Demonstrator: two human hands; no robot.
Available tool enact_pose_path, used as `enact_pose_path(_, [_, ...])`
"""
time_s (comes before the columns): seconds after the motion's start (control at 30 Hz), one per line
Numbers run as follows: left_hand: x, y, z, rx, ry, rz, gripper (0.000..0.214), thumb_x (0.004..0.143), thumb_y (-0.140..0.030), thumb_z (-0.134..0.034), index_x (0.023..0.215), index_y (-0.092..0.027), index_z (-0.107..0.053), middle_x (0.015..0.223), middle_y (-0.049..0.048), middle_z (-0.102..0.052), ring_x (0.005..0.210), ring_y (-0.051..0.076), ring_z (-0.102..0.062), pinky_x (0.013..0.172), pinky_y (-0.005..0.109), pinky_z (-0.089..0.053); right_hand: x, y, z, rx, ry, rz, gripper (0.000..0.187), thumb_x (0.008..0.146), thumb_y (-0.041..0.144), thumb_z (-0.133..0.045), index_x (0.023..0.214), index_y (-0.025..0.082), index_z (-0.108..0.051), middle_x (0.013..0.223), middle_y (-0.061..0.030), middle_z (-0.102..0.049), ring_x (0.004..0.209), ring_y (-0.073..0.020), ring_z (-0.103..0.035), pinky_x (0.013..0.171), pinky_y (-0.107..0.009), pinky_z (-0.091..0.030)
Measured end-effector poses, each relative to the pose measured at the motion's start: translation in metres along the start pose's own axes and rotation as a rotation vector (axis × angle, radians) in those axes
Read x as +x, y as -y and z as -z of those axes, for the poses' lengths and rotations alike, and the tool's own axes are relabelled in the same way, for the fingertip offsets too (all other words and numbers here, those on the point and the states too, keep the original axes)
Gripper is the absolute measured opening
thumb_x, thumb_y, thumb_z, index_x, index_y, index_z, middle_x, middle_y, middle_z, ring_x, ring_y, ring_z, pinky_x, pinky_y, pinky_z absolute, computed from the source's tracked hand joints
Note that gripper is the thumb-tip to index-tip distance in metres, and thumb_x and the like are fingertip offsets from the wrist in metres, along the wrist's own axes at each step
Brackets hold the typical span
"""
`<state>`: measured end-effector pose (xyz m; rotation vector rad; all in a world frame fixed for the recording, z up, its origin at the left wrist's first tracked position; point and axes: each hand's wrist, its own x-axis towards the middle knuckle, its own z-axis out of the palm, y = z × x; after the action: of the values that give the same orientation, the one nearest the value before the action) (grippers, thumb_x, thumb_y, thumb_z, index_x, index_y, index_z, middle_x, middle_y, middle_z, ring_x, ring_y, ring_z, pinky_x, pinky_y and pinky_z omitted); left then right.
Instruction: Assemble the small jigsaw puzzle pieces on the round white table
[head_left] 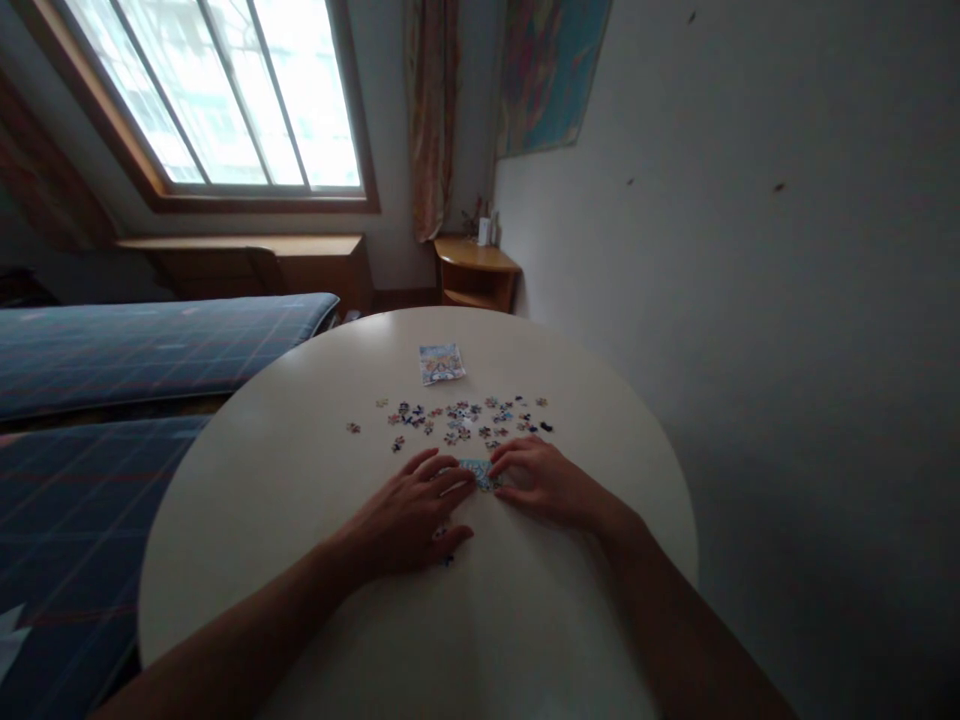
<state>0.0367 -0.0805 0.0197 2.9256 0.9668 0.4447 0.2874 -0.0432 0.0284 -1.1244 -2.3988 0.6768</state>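
Note:
A small joined strip of light-blue jigsaw puzzle pieces (474, 466) lies on the round white table (300, 440) between my hands. My left hand (420, 510) rests palm down with its fingers spread, the fingertips touching the strip's left side. At the strip's right end, my right hand (536, 480) has its bent fingers and thumb closed around the edge; the exact piece between them is partly hidden. A loose puzzle piece (448, 560) shows just below my left thumb, and another is partly covered by that hand.
Loose jigsaw pieces (463, 410) lie scattered beyond my hands. Farther back is a square printed picture sheet or packet (442, 364). A plaid-covered bed (150, 345) stands left of the table, a wall (750, 350) runs along the right, and a corner shelf (477, 255) stands behind.

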Motion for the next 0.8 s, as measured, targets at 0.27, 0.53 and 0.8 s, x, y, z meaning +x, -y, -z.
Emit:
enact_pose_path(0.27, [0.0016, -0.0042, 0.0027, -0.024, 0.016, 0.001, 0.048, 0.090, -0.041, -0.062, 0.134, -0.024, -0.052, 0.133, 0.0069, -0.059, 0.125, 0.028, -0.050, 0.113, 0.049, -0.031, 0.0006, -0.0025, -0.0009, -0.006, -0.005, 0.027, 0.018, 0.080, 0.026, -0.074, 0.097, 0.025, -0.074, 0.114, -0.0048, -0.070, 0.114, -0.0232, -0.059, 0.104, -0.042, -0.040])
enact_pose_path(0.53, [0.0039, -0.0079, 0.0029, -0.030, 0.012, -0.006, 0.051, 0.091, -0.041, -0.060, 0.137, -0.023, -0.049, 0.131, 0.0078, -0.058, 0.122, 0.028, -0.051, 0.112, 0.049, -0.033, 0.0008, -0.0004, 0.0008, 0.002, -0.008, 0.021, 0.017, 0.078, 0.024, -0.074, 0.096, 0.025, -0.075, 0.113, -0.0052, -0.071, 0.114, -0.0231, -0.059, 0.103, -0.042, -0.041])
enact_pose_path(0.8, [0.0020, -0.0053, 0.0064, -0.024, 0.023, -0.009, 0.041, 0.092, -0.039, -0.059, 0.128, -0.022, -0.055, 0.126, 0.0077, -0.061, 0.118, 0.027, -0.054, 0.110, 0.048, -0.036, 0.0008, -0.0036, -0.0020, -0.004, -0.013, 0.030, 0.017, 0.079, 0.027, -0.075, 0.096, 0.025, -0.075, 0.113, -0.0048, -0.071, 0.113, -0.0228, -0.059, 0.104, -0.042, -0.040])
